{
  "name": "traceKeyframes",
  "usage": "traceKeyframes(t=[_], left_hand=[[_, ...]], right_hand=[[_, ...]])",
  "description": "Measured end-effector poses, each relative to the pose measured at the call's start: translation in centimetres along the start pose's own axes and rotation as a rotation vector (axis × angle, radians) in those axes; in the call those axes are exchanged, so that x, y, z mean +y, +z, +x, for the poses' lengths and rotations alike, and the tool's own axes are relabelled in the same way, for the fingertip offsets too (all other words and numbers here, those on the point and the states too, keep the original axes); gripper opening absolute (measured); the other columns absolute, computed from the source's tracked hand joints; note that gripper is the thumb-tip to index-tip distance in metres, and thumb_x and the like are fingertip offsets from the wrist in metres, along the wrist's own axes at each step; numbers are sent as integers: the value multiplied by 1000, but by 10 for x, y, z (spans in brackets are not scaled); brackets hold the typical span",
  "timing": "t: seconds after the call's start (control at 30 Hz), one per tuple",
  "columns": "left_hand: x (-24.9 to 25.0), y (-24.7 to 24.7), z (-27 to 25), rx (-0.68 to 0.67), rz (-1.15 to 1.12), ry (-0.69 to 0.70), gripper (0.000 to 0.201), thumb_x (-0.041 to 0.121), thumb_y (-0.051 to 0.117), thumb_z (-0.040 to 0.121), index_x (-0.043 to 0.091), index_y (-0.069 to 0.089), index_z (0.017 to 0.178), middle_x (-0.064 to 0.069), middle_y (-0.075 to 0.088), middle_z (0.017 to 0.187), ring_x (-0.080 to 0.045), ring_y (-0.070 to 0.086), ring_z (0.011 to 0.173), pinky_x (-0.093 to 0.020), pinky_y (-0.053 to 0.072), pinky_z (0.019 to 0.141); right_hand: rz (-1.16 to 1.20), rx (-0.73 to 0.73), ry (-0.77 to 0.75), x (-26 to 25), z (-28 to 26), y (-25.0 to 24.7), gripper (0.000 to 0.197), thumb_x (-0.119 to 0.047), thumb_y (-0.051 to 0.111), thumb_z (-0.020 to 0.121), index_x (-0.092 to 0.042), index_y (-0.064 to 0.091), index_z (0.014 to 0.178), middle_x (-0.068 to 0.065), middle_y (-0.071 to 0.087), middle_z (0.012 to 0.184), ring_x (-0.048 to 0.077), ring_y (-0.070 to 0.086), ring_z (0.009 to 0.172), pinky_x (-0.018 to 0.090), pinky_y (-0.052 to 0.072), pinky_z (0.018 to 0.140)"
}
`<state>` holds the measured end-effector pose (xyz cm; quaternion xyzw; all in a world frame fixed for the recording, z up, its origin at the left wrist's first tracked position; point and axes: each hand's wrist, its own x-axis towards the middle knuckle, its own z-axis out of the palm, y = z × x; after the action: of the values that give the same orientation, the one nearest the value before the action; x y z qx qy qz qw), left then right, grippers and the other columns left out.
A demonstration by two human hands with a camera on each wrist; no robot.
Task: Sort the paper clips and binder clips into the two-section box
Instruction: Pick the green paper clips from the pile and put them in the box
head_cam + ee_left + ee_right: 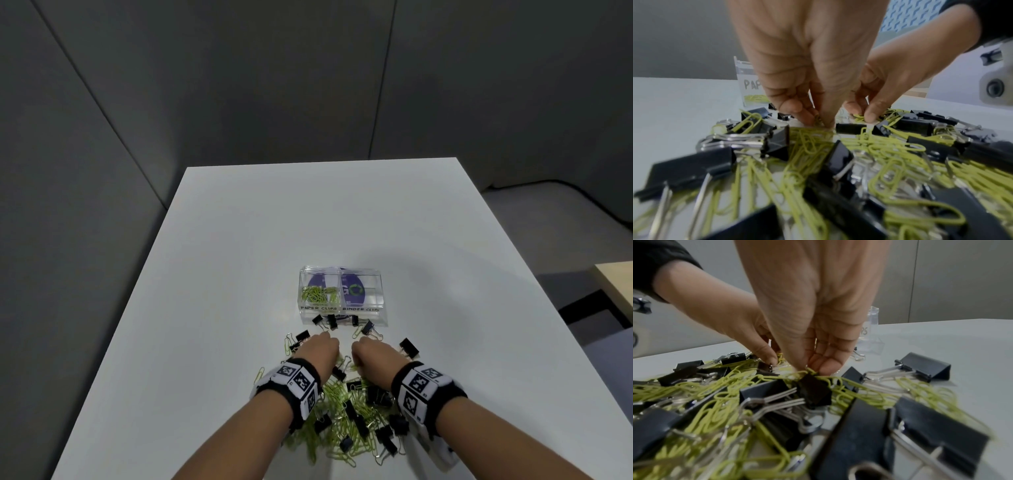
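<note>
A heap of green paper clips [337,431] mixed with black binder clips [378,394] lies at the table's near edge. Beyond it stands the clear two-section box [380,291]; its left section, marked PAPER CLIPS, holds several green clips [317,295], and I see no clips in the right one. My left hand [320,346] reaches down at the heap's far end, its thumb and fingers pinching a paper clip [818,119]. My right hand [371,353], close beside it, pinches green paper clips [807,370] just above a black binder clip [815,392].
Loose binder clips [409,346] and a few paper clips lie between the heap and the box front. The white table [239,257] runs on behind the box. Grey partition walls close the back and left; a wooden surface [616,281] shows at the right.
</note>
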<state>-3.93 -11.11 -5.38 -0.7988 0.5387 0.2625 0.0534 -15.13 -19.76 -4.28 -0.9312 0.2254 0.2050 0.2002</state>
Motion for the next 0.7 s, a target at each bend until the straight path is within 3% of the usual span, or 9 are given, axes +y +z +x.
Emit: traceKeyframes(t=[0.1,0.2,0.33,0.4,0.57,0.63,0.7], left_hand=[[2,-4,-1,-25,49,3,22,2,42,93,1,53,111,-18,57,116,-33,55,107,-39,44,90],[2,-6,-2,-45,37,12,23,0,42,92,2,52,112,-18,57,116,-33,56,106,-39,45,90],[0,-9,-5,-67,9,47,21,6,43,95,0,55,111,-18,54,119,-34,56,106,-40,46,92],[-6,-16,-9,-49,-33,62,25,12,43,97,-1,58,112,-17,57,118,-33,57,107,-39,45,94],[-39,-28,-22,32,-252,47,30,9,38,97,10,55,122,-8,54,126,-23,54,113,-31,43,97],[-53,-30,-25,57,-332,-13,28,9,37,96,9,56,116,-9,54,121,-23,55,105,-29,45,88],[-65,-30,-27,76,-403,-86,20,12,36,96,8,54,102,-10,56,106,-21,52,90,-24,41,71]], right_hand=[[-1,-14,-5,-2,1,-1,16,4,38,87,-7,49,91,21,57,107,23,45,80,34,36,71],[17,-41,-4,-1,2,-3,19,4,39,87,-1,54,99,21,59,107,21,43,79,31,34,70],[41,-49,-25,1,0,-7,21,-2,43,90,0,60,102,19,57,111,31,57,95,36,44,82],[104,-28,-22,3,-2,-14,19,-3,46,88,-1,61,100,16,61,110,29,58,99,33,45,84],[354,45,70,13,2,-30,12,-4,47,88,-12,56,93,11,62,103,16,52,80,27,45,73],[558,48,164,16,5,-32,17,0,42,89,-9,57,92,8,59,84,15,53,62,21,45,56],[792,12,232,16,7,-32,22,1,40,90,-9,54,77,6,52,64,13,49,47,19,42,44]])
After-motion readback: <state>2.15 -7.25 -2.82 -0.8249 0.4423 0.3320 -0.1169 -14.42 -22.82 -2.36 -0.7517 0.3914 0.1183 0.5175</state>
